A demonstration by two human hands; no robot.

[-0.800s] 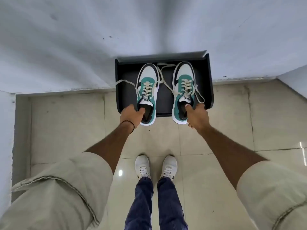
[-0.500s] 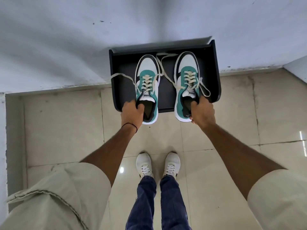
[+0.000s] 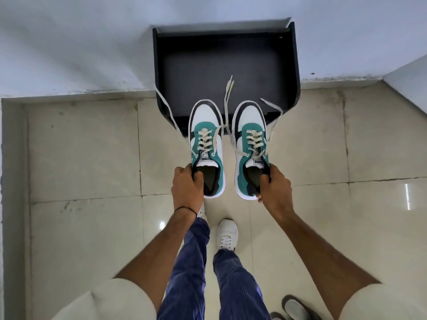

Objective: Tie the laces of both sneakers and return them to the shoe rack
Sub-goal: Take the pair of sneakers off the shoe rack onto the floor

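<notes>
Here the two sneakers are held up in the air in front of the black shoe rack, side by side with toes pointing away from the person. The left sneaker and the right sneaker are white, teal and black, and their cream laces hang untied, the loose ends trailing over the rack's front edge and out to either side. The left hand is clenched on the heel collar of the left sneaker, thumb tucked inside the opening. The right hand grasps the right sneaker at its heel collar in the same way. The rack stands against a pale wall on a tiled floor. Below the hands are the person's blue trousers and a white shoe on one foot.
</notes>
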